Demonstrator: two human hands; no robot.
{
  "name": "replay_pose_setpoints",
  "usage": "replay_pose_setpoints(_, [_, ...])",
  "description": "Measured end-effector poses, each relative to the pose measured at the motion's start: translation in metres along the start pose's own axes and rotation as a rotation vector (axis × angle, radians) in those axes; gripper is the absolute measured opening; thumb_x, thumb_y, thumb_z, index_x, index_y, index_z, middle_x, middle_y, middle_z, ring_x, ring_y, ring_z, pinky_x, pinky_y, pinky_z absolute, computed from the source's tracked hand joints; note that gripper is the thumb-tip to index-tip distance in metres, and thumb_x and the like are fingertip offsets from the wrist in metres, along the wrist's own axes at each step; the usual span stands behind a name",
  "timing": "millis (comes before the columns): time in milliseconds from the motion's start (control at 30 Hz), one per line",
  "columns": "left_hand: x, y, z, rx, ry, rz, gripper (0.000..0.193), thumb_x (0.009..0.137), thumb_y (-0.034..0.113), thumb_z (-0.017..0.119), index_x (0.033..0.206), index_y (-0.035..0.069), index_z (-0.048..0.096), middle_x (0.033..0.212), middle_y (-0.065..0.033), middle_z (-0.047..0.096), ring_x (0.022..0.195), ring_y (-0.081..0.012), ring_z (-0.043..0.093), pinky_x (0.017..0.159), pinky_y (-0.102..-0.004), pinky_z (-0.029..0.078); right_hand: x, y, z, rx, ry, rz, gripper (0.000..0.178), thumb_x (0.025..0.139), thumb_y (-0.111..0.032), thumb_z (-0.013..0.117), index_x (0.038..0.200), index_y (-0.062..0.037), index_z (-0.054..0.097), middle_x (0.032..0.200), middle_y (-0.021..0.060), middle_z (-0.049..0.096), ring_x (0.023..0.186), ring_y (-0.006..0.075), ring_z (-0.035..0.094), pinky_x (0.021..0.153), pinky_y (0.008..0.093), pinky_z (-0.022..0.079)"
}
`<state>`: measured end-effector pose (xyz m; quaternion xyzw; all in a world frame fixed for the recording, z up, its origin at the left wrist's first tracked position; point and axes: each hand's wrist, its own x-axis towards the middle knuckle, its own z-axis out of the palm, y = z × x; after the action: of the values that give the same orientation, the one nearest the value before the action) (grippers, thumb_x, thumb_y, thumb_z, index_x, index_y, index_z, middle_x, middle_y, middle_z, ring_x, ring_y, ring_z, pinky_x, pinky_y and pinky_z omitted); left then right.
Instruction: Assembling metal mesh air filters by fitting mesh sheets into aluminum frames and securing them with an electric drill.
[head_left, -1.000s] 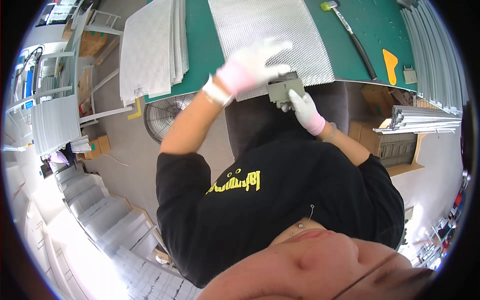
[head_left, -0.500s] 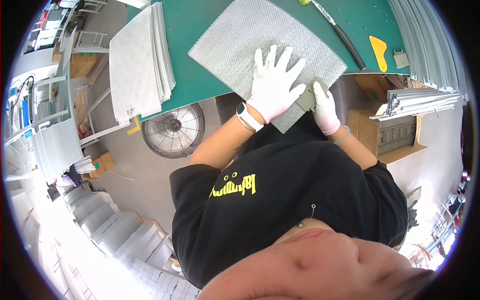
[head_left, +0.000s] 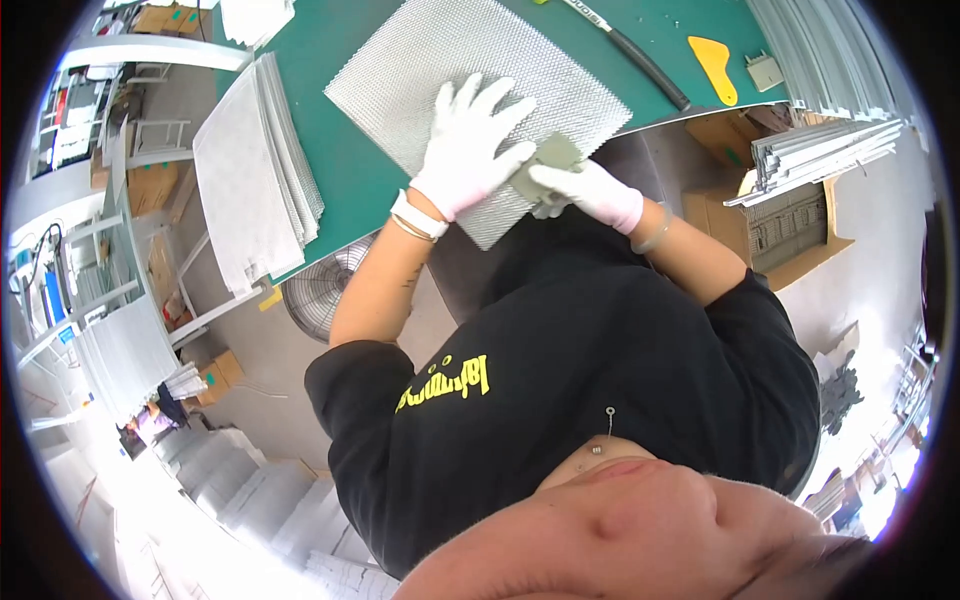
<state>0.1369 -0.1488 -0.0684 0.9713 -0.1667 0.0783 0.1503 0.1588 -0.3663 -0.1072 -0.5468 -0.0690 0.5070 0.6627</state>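
Note:
A silvery metal mesh sheet [head_left: 450,50] lies turned at an angle on the green tabletop, with one corner jutting past the front edge toward my body. My left hand [head_left: 468,155], in a white glove, rests flat on the mesh with its fingers spread. At the mesh's right-hand near edge, my gloved right hand [head_left: 598,192] grips a flat grey-green piece [head_left: 556,156], thumb on top and fingers curled beneath. This piece overlaps the mesh edge; its exact kind is unclear, and its lower part is covered by the hand.
Stacked mesh sheets [head_left: 250,170] overhang the table's left side. A black-handled hammer [head_left: 645,68], a yellow scraper [head_left: 712,70] and a small grey-green plate [head_left: 764,73] lie at the right. Beyond are long metal strips [head_left: 825,60], an open carton [head_left: 720,222] and a floor fan [head_left: 325,290].
The whole view has shifted, so table items appear further left and higher. My right hand has turned, its thumb now reaching left over the grey-green piece. My left hand stays spread on the mesh.

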Motion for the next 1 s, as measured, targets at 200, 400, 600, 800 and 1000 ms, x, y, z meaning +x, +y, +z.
replay_pose_setpoints(200, [0.01,0.005,0.007,-0.034,0.006,0.041,0.055,0.086,0.038,0.069,0.136,0.016,0.061,0.143,-0.0185,0.049,0.139,-0.0444,0.038,0.119,-0.0609,0.022,0.006,0.028,0.0,0.072,0.102,-0.142,0.034,0.102,-0.036,0.059,0.115,-0.0047,0.063,0.094,0.0047,0.069,0.079,0.0116,0.066,0.068,0.0257,0.053])
replay_pose_setpoints(400, [0.0,0.03,0.01,-0.097,0.022,-0.03,0.059,0.085,0.038,0.07,0.139,0.018,0.059,0.143,-0.0193,0.047,0.139,-0.0428,0.038,0.119,-0.0602,0.021,-0.007,0.06,-0.006,0.135,0.356,-0.294,0.031,0.107,-0.029,0.054,0.121,-0.0034,0.063,0.105,-0.0001,0.067,0.094,0.0077,0.06,0.084,0.0276,0.051])
replay_pose_setpoints(600, [0.007,0.024,0.003,-0.184,0.013,-0.033,0.061,0.075,0.041,0.079,0.132,0.021,0.064,0.14,-0.0153,0.05,0.135,-0.0368,0.042,0.115,-0.0553,0.028,0.0,0.078,-0.019,0.241,0.274,-0.315,0.033,0.108,-0.032,0.052,0.121,-0.0043,0.062,0.11,0.0011,0.064,0.098,0.008,0.058,0.087,0.0288,0.05])
replay_pose_setpoints(800, [0.019,0.023,-0.007,-0.156,-0.077,-0.096,0.064,0.068,0.041,0.083,0.126,0.021,0.066,0.135,-0.0129,0.051,0.132,-0.0335,0.044,0.111,-0.05,0.03,-0.003,0.074,-0.029,0.128,0.188,-0.341,0.034,0.107,-0.034,0.054,0.123,-0.0051,0.06,0.111,0.0011,0.063,0.101,0.0096,0.057,0.091,0.0302,0.05])
replay_pose_setpoints(1000, [0.015,0.024,-0.004,-0.174,-0.02,-0.087,0.064,0.067,0.039,0.082,0.126,0.02,0.066,0.135,-0.0137,0.05,0.131,-0.0336,0.044,0.111,-0.0503,0.029,-0.003,0.072,-0.019,0.072,0.232,-0.296,0.029,0.106,-0.029,0.054,0.12,-0.0044,0.061,0.11,0.0005,0.064,0.1,0.0103,0.059,0.09,0.0301,0.051])
